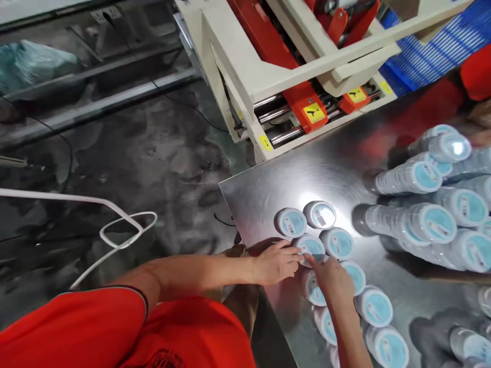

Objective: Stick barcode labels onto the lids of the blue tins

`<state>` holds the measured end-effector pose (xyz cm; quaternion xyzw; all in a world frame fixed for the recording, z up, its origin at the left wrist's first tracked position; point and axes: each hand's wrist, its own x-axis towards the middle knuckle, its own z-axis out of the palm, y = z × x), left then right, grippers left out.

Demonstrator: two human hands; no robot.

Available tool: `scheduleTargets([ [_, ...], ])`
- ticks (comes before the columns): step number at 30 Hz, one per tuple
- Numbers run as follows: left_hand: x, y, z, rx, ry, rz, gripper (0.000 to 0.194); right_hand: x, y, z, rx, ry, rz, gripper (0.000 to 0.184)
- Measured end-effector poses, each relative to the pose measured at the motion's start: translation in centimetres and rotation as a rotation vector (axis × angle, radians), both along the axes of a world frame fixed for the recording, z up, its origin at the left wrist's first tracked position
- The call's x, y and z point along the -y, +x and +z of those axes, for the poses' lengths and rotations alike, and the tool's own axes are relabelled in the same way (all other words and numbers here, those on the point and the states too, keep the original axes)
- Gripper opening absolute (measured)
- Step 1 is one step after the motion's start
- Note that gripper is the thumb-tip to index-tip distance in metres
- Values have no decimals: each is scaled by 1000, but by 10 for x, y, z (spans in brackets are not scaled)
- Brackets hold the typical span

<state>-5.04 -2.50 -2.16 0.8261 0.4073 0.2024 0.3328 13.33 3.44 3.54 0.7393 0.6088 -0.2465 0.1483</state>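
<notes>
In the head view, both hands meet at a round tub (310, 245) with a white rim and a pale blue label on top. My left hand (276, 263) reaches in from the left, its fingers stretched out and the tips touching the tub's near-left edge. Over the tub's front edge, my right hand (334, 280) has a finger extended onto the label; its other fingers are mostly hidden beneath the hand. Close behind stand another labelled tub (291, 223) and a tub with a glare spot (321, 214). Further tubs (373, 305) run toward me in two rows.
Tall stacks of similar tubs (437, 223) crowd the right side of the metal table (264, 199). A cream machine frame (245, 66) with red parts borders the far edge. Behind it sits a blue crate (441, 51). Another person's red sleeve (476, 74) shows at far right.
</notes>
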Motion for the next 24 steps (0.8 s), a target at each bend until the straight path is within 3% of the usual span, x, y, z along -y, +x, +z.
scheduleTargets([
  [2, -3, -2, 11, 194, -216, 143, 18, 4, 6, 14, -46, 35, -62, 41],
  [5, -6, -3, 33, 509, -659, 427, 27, 24, 8, 35, -448, 110, -226, 43],
  [7, -7, -1, 47, 685, -927, 509, 37, 40, 5, 45, -747, 58, -303, 48],
  [9, -8, 2, 55, 777, -1049, 516, 46, 51, -1, 51, -893, -12, -337, 47],
  [12, -8, 5, 62, 762, -1076, 485, 50, 56, -4, 52, -905, 18, -388, 39],
  [17, -11, 14, 74, 546, -990, 409, 32, 58, 4, 52, -850, 72, -440, 37],
  [20, -14, 23, 81, 450, -915, 508, 8, 62, 11, 49, -807, 131, -392, 36],
  [24, -18, 34, 78, 422, -882, 505, 15, 65, 21, 41, -699, 260, -284, 35],
])
